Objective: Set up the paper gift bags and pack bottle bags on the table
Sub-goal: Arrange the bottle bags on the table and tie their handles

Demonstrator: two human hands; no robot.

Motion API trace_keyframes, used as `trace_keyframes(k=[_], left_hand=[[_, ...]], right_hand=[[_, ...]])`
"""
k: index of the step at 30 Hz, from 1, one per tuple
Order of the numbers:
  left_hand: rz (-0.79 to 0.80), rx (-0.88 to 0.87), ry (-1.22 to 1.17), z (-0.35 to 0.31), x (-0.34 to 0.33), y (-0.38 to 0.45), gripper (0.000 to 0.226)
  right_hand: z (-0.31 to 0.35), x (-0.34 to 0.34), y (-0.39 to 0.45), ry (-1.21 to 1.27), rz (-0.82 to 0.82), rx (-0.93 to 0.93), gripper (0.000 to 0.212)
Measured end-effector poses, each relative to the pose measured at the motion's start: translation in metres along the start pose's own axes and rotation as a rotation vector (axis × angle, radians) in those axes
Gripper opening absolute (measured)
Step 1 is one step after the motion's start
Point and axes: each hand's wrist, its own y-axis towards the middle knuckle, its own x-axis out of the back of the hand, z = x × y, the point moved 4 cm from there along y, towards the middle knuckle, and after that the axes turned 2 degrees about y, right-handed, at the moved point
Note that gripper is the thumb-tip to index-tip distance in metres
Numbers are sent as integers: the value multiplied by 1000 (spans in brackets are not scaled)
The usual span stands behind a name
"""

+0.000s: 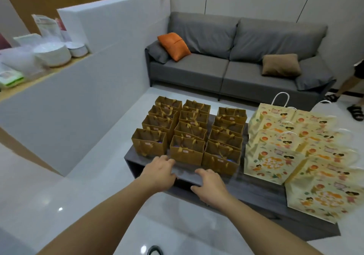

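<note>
Setup step: small brown paper gift bags (186, 152) stood upright in rows on dark grey bench (256, 193).
Left hand (160, 173) and right hand (209, 185) apart, empty; I judged cream printed bags (275, 162) next.

Soft indoor light — blurred, edges bowed

My low grey table (256, 197) carries brown gift bags (187, 136) standing upright in three rows. To the right of them, just beside, cream cartoon-printed bags (307, 156) overlap, reaching the table's right end.
</note>
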Motion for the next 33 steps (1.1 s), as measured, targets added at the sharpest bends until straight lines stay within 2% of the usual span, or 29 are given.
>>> trace_keyframes(k=[4, 7, 15, 22, 24, 27, 28, 30, 31, 33], left_hand=[[77, -39, 18, 41, 1, 52, 42], [123, -93, 28, 50, -4, 90, 39], [272, -256, 43, 19, -45, 167, 48], [423, -265, 97, -7, -90, 228, 49], [465, -274, 103, -16, -105, 246, 47], [478, -279, 70, -34, -122, 273, 44], [465, -291, 51, -40, -127, 281, 44], [440, -306, -5, -53, -132, 293, 45], [435, -303, -28, -58, -135, 298, 45], [407, -303, -52, -67, -140, 307, 44]], right_hand=[[20, -11, 42, 39, -5, -80, 66], [8, -13, 61, 55, 39, -176, 63], [-70, -19, 98, 247, 86, -509, 53], [-148, -22, 164, 400, 58, -641, 43], [-171, -26, 188, 525, 2, -741, 45], [-198, -27, 217, 750, -237, -933, 53], [-204, -26, 225, 752, -334, -948, 54], [-213, -23, 237, 600, -427, -845, 55], [-217, -24, 244, 505, -402, -772, 51], [-227, -26, 257, 362, -270, -673, 29]])
